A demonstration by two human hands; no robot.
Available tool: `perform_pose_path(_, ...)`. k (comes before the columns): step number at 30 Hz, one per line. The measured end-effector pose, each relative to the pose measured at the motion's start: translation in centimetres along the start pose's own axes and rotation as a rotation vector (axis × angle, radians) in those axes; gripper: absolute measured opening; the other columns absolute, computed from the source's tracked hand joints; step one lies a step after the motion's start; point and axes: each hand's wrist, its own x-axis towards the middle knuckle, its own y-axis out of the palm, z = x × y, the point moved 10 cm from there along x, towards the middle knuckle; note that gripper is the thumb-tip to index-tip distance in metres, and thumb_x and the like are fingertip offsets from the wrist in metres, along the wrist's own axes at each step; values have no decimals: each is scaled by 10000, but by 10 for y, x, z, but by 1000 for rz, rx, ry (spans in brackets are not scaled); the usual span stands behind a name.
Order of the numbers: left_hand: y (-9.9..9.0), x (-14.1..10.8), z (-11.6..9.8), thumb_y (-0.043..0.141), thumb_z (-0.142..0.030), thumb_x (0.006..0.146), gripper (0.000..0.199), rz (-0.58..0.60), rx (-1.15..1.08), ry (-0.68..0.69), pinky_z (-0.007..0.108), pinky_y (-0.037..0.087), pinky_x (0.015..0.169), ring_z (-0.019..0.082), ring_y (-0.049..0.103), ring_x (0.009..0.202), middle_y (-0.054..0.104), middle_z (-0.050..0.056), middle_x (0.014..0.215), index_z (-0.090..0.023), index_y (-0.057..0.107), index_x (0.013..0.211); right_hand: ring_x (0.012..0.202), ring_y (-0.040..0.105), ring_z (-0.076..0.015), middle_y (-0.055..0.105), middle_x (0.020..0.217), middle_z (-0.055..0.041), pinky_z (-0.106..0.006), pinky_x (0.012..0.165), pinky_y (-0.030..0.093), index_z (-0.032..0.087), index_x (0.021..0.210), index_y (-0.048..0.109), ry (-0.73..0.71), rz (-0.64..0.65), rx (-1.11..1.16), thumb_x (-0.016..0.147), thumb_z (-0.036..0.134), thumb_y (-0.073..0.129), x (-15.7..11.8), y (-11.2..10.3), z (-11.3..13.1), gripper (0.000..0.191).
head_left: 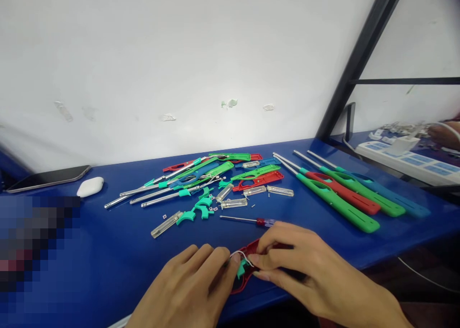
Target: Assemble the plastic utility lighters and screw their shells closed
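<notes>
A red lighter housing half [248, 283] lies between my hands near the table's front edge, its open inside facing up. A teal trigger [241, 269] sits in it, and a thin white wire [240, 252] loops over the top. My left hand [196, 282] grips the housing's left end, thumb by the trigger and wire. Closed over the right end is my right hand [305, 258], its fingertips at the wire's end; the exact pinch is partly hidden. Just beyond the right hand lies a screwdriver [247, 220] with a clear and red handle.
Loose teal triggers [204, 202], clear fuel tanks [167, 224] and metal-tubed lighter parts [163, 192] spread across the blue table [118, 251]. Several assembled lighters [338, 203] lie at right. A phone [50, 178] and white earbud case [90, 187] are at left; a power strip [409, 160] is far right.
</notes>
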Motion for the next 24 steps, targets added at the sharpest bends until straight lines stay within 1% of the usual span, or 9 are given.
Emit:
perform_pose_path(2, -3, 3, 0, 41, -248, 1177, 640, 24, 2, 0, 318, 492, 746, 131, 637, 740, 718, -36, 904, -219, 679, 1122, 933, 698, -153, 751, 1042, -4, -259, 857, 532, 257, 1055, 793, -2, -1, -7, 1079, 288, 679, 0, -1, 0, 120)
perform_pose_path(6, 2, 4, 3, 110, -326, 1192, 553, 220, -31, 7, 261, 526, 793, 101, 689, 836, 745, -65, 1011, -231, 652, 1244, 938, 698, -147, 745, 1045, -3, -254, 844, 526, 251, 1034, 792, 7, 7, -3, 1083, 296, 674, -2, 0, -1, 135)
perform_pose_path(7, 2, 4, 3, 124, -344, 1193, 537, 245, -36, 14, 253, 531, 798, 98, 695, 849, 748, -67, 1027, -232, 645, 1264, 941, 698, -145, 744, 1047, -4, -251, 842, 524, 246, 1027, 789, 13, 12, 0, 1083, 297, 674, -3, 0, -1, 138)
perform_pose_path(9, -2, 6, 4, 140, -362, 1193, 524, 245, -42, 22, 249, 534, 783, 97, 696, 838, 752, -67, 1024, -230, 643, 1259, 944, 696, -142, 741, 1049, -4, -248, 839, 521, 240, 1018, 784, 19, 18, 5, 1086, 298, 671, -4, 1, -2, 144)
perform_pose_path(12, -5, 8, 5, 122, -376, 1192, 545, 214, -65, 26, 259, 523, 755, 103, 693, 815, 756, -60, 1004, -237, 648, 1231, 947, 692, -141, 739, 1052, -2, -249, 845, 516, 240, 1011, 780, 22, 21, 6, 1090, 294, 663, -3, 1, -3, 151)
perform_pose_path(17, -4, 11, 5, 109, -292, 1194, 538, 207, -46, 11, 258, 501, 800, 102, 702, 824, 763, -74, 1004, -252, 645, 1202, 950, 695, -136, 741, 1052, 1, -242, 849, 514, 234, 994, 775, 18, 4, 21, 1087, 296, 671, -1, 0, -3, 153)
perform_pose_path(21, -5, 11, 3, 125, -301, 1195, 513, 207, -45, 15, 264, 507, 787, 110, 698, 816, 764, -70, 1005, -238, 634, 1197, 956, 693, -139, 743, 1049, 2, -243, 855, 512, 241, 1039, 780, 28, 2, 15, 1089, 291, 667, -1, 1, -4, 133)
perform_pose_path(24, -4, 9, 4, 133, -308, 1194, 491, 216, -38, 10, 252, 514, 815, 110, 706, 857, 762, -67, 1033, -236, 616, 1239, 961, 692, -142, 745, 1052, 5, -247, 864, 511, 248, 1065, 775, 30, 3, 10, 1092, 291, 663, -1, 1, -3, 123)
